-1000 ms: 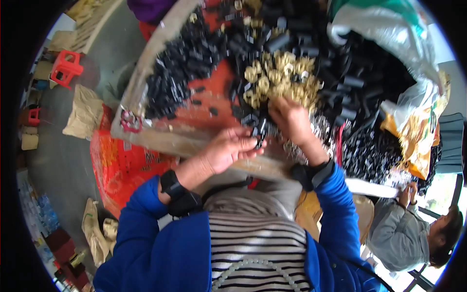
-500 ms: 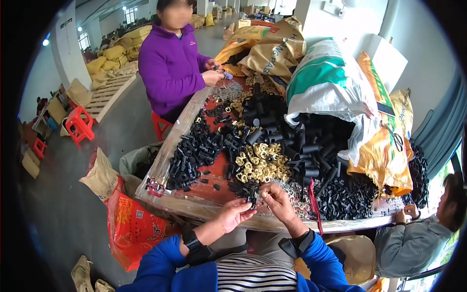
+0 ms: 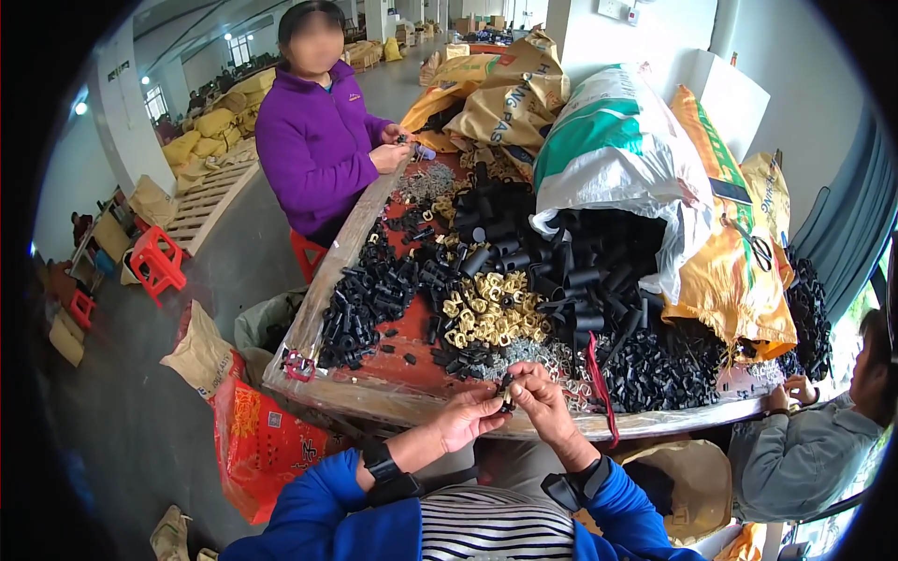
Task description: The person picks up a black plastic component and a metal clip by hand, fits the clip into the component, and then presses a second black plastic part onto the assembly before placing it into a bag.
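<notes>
Both my hands meet over the table's near edge around a small black part (image 3: 507,402), which shows a light or gold-coloured bit in its middle. My left hand (image 3: 468,418) pinches the part from the left, thumb and fingers closed. From the right, the fingertips of my right hand (image 3: 545,402) press together on its top. Just beyond my hands lie heaps of silvery metal bits (image 3: 526,357) and gold-coloured ring-like parts (image 3: 491,309). Black clip-like parts (image 3: 365,313) are piled to the left. A red ribbon (image 3: 599,388) hangs over the edge beside my right hand.
A white and green sack (image 3: 622,140) spills black tubes (image 3: 585,290) onto the red tabletop (image 3: 404,348). Scissors (image 3: 758,251) and a phone (image 3: 730,191) lie on an orange sack (image 3: 702,271). One co-worker (image 3: 313,140) works across the left corner, another (image 3: 804,449) at right.
My hands have come slightly nearer and rightward, still together on the small part, which now stands more upright between them. The whole view has shifted a little.
</notes>
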{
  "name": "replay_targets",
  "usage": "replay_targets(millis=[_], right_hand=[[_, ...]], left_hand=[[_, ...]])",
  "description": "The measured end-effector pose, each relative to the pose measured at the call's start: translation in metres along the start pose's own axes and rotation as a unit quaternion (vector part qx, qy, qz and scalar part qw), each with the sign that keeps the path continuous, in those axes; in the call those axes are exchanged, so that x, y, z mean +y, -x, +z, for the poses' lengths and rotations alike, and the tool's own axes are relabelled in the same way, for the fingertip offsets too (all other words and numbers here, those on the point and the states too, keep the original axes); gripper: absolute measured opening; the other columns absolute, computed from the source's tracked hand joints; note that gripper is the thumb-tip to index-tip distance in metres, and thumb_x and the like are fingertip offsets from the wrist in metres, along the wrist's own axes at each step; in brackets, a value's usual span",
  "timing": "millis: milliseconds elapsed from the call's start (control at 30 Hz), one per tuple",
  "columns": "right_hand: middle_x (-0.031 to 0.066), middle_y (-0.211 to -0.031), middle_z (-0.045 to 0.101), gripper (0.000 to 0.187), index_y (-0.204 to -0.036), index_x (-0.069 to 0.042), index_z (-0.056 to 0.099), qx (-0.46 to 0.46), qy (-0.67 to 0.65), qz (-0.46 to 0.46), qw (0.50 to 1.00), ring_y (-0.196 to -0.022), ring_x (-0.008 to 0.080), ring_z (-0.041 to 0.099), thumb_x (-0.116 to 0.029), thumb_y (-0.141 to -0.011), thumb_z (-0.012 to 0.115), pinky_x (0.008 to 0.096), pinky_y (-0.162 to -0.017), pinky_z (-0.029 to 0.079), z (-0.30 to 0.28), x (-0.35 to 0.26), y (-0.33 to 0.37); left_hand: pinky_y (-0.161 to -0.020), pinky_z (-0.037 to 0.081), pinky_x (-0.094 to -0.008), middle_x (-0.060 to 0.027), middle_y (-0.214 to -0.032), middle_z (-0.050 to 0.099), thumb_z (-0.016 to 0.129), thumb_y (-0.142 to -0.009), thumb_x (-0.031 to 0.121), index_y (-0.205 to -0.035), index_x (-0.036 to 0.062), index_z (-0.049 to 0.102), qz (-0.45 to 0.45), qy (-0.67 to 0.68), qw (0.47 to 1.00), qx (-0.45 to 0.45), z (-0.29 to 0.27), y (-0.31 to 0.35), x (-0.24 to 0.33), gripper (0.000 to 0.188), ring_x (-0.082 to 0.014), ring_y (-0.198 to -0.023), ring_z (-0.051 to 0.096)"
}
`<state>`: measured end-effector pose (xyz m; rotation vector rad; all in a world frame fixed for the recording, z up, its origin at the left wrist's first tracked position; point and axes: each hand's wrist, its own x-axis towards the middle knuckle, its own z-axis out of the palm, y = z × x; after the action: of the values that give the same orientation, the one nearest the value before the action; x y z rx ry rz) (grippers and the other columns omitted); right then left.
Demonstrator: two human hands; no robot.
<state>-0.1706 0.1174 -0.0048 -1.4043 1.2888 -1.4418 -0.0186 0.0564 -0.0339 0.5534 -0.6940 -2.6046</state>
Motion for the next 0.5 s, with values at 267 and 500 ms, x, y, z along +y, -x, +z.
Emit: replay_targets(millis=[267, 500], right_hand=[[0.0088, -0.097, 0.045, 0.009, -0.074, -0.002, 0.053, 0.001, -0.044, 0.04, 0.998, -0.088, 0.014, 0.042, -0.011, -0.077, 0.054, 0.026, -0.075, 0.035, -0.005, 0.02, -0.01], [0.007, -0.098, 0.044, 0.008, -0.075, -0.003, 0.053, 0.021, -0.087, 0.095, 0.991, -0.078, 0.0095, 0.043, -0.011, -0.077, 0.055, 0.0227, -0.07, 0.037, -0.007, 0.034, -0.02]], left_hand=[[-0.075, 0.046, -0.0255, -0.0028, -0.092, 0.055, 0.052, -0.079, 0.014, -0.101, 0.0054, 0.05, -0.062, 0.013, 0.998, 0.023, -0.012, -0.018, 0.0, 0.024, -0.0165, -0.083, 0.055], [-0.072, 0.046, -0.0229, -0.002, -0.088, 0.055, 0.053, -0.079, 0.015, -0.096, 0.0058, 0.052, -0.081, 0.022, 0.996, 0.022, -0.017, -0.031, 0.008, 0.02, -0.0153, -0.082, 0.055]])
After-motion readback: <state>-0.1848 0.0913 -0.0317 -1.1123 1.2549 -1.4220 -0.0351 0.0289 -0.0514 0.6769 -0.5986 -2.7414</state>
